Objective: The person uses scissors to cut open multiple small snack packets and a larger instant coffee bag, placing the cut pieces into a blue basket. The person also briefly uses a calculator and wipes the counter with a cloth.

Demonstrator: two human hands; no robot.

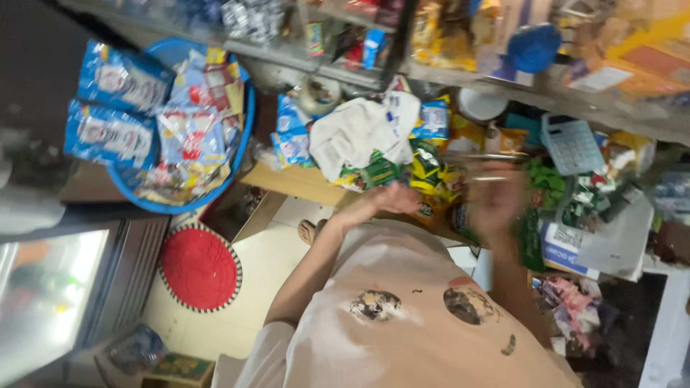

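The left hand (392, 200) has its fingers curled loosely, holding nothing, just beside the yellow and green snack packets (424, 172) heaped on the table (287, 181). The right hand (496, 197) is motion-blurred; I cannot tell how its fingers stand. A white cloth (356, 133) lies on the heap, and a blue tub (241, 154) farther left corrals more packets.

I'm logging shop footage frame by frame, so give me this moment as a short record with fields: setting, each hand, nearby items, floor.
setting: cluttered shop counter piled with packets, shelves above
left hand: raised over the counter, beside yellow and green snack packets; seems to hold nothing
right hand: motion-blurred, raised in front of the goods; grip cannot be told
nearby: white cloth, grey calculator, blue basin full of packets
floor: round red mat
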